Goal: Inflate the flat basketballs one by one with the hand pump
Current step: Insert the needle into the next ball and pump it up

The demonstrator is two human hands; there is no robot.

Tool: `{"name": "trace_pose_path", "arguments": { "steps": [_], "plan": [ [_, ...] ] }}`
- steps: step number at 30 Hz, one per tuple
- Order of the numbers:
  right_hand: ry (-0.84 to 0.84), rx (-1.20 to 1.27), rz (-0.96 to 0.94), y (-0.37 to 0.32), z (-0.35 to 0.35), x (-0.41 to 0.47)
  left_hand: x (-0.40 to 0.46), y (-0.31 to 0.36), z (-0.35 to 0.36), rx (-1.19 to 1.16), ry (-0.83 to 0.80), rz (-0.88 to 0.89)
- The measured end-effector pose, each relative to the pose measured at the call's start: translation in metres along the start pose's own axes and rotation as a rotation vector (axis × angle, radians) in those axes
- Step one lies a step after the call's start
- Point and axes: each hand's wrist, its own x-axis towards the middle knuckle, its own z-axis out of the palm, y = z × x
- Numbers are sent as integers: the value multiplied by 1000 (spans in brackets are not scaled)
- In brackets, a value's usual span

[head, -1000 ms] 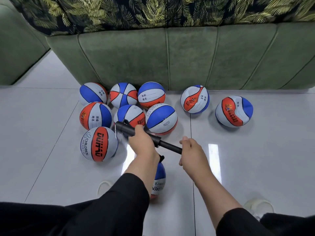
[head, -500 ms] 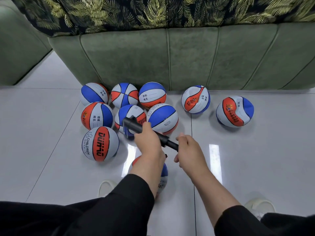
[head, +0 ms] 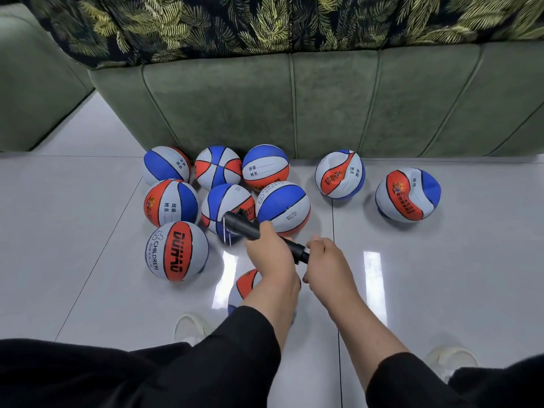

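Black plastic, the hand pump looks light and stiff; it lies slanted above the floor, near the middle. The left hand is wrapped around its barrel, and the right hand is closed around the handle end. I think the barrel is the correct place to hold, because the thin rod could bend. Under the left forearm sits the ball being filled, mostly hidden. Such rubber balls seem soft when flat and a little grippy. Two sagging balls wait at the far right, and the rounder ones are grouped at the left, before the green sofa.
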Motion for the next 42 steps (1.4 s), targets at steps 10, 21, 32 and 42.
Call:
{"name": "trace_pose_path", "arguments": {
  "steps": [10, 21, 32, 42],
  "plan": [
    [-23, -18, -13, 8, -13, -4, 24, 20, -13, 8, 0, -11],
    [-46, -54, 5, 1, -3, -3, 23, 20, -15, -25, 25, -30],
    [-41, 34, 23, -13, 2, -11, 10, 6, -9, 12, -65, 3],
    [-35, -21, 41, 8, -24, -10, 34, 13, -9, 2, -18, -27]
  ]
}}
